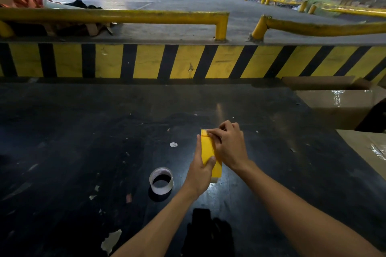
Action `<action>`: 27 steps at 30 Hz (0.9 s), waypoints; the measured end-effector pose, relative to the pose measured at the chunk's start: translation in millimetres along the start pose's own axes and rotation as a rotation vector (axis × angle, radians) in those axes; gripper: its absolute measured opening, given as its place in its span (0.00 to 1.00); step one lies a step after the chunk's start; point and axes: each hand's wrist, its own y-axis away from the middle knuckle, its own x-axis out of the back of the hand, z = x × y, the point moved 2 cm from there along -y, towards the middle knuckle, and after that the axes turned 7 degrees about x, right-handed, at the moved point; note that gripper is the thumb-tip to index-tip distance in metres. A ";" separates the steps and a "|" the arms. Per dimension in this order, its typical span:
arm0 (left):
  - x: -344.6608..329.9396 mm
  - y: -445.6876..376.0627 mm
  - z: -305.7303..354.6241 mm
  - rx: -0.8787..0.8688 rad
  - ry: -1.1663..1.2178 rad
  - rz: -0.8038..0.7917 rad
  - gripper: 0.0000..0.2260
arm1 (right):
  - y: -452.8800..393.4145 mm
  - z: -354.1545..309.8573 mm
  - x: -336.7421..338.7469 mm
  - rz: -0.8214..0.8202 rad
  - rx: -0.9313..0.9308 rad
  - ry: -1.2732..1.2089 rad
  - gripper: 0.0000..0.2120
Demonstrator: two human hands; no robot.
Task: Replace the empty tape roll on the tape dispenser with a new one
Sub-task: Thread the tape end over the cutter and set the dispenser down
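Observation:
A yellow tape dispenser (208, 152) stands on the black table (83, 142), seen edge-on near the middle. My left hand (200, 170) grips its near side, thumb across the yellow face. My right hand (228, 144) rests on its far top end, fingertips pinched at the upper edge. Whether a roll sits inside the dispenser is hidden by my hands. To the left of the dispenser, a clear tape roll with a white core (161, 180) lies flat on the table, apart from both hands.
Taped cardboard boxes (342, 104) crowd the table's right side. A yellow-and-black striped dock wall (188, 61) with yellow railings (125, 15) runs behind the table. A dark object (205, 233) lies at the near edge. Paper scraps and stickers dot the tabletop.

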 end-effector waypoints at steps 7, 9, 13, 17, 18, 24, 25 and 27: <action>6.7 -0.2 -2.7 -0.054 -0.316 0.207 0.44 | 25.2 -14.5 -4.2 -0.310 -0.361 -0.404 0.25; 7.0 2.6 -4.8 -0.076 -0.415 0.220 0.44 | 31.8 -18.7 -3.1 -0.330 -0.503 -0.684 0.30; 5.6 5.4 -9.5 -0.148 -0.573 0.187 0.48 | 42.4 -8.0 -14.1 -0.237 -0.682 -0.940 0.36; 2.1 10.6 -13.0 -0.169 -0.763 0.140 0.49 | 44.9 2.4 -15.4 -0.202 -0.730 -1.061 0.31; 1.6 12.2 -13.2 -0.173 -0.788 0.135 0.50 | 45.0 4.2 -15.0 -0.196 -0.730 -1.089 0.31; -3.0 12.6 -9.3 -0.205 -0.834 0.092 0.50 | 45.6 10.9 -13.8 -0.226 -0.651 -1.111 0.37; -3.0 11.0 -10.6 -0.217 -0.828 0.081 0.50 | 46.1 13.4 -16.1 -0.215 -0.652 -1.112 0.38; -2.5 9.7 -13.8 -0.241 -0.810 0.045 0.50 | 48.0 20.0 -22.7 -0.204 -0.658 -1.109 0.41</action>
